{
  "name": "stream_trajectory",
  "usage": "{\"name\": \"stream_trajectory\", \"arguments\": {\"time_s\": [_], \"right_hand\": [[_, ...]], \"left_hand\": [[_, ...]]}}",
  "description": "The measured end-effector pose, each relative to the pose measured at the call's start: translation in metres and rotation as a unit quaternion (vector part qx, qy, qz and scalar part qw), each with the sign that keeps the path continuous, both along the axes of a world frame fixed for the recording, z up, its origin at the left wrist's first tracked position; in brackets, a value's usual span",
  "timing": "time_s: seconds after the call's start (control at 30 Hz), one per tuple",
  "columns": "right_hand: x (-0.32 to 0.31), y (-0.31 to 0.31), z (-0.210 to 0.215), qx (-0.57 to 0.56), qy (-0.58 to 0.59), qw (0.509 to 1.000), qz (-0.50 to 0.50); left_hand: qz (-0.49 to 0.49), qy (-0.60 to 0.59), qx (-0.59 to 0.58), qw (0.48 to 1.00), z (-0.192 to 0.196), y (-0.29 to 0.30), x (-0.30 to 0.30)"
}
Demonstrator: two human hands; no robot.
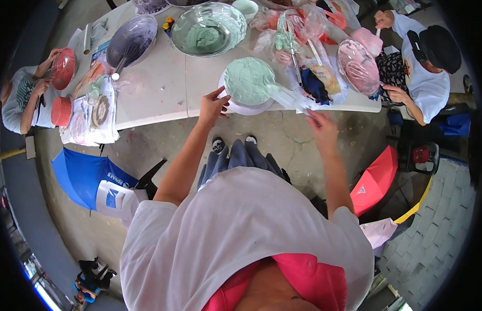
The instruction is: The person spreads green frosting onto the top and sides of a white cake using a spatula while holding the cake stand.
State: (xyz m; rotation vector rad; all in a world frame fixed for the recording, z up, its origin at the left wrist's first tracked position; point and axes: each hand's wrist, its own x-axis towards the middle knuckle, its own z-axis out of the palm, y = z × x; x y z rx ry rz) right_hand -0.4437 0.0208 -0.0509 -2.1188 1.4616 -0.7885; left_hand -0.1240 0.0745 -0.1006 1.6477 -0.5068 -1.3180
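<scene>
A round cake (247, 81) covered in pale green frosting rests on a white round turntable (245, 109) at the table's near edge. My left hand (214, 107) has its fingers at the turntable's left rim, gripping it. In my right hand (322, 128) is a spatula (290, 97), smeared by motion. Its blade reaches left to the right side of the cake, and the frosting there has uneven ridges. Beyond the cake stands a metal bowl (241, 32) with green frosting and a tool inside.
At the left, a bowl of purple frosting (142, 45) holds a whisk (124, 62). Crumpled plastic bags (267, 19) and a green-coated whisk (285, 39) lie to the right. People work at both table ends, one with a pink bowl (357, 66). Blue (85, 176) and red (378, 179) umbrellas stand behind.
</scene>
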Motion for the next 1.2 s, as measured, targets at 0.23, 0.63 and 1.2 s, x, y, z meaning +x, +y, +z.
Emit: {"name": "stream_trajectory", "arguments": {"time_s": [0.23,0.63,1.2], "right_hand": [[0.019,0.010,-0.037,0.007,-0.007,1.000,-0.005],[0.011,-0.005,-0.029,0.013,0.003,0.999,-0.030],[0.060,-0.062,0.010,-0.045,-0.039,0.997,0.047]], "left_hand": [[-0.022,-0.022,0.010,0.999,-0.002,-0.005,0.001],[-0.013,-0.027,0.021,0.999,0.000,-0.005,-0.004],[0.032,-0.048,0.023,0.998,0.002,-0.004,-0.006]]}}
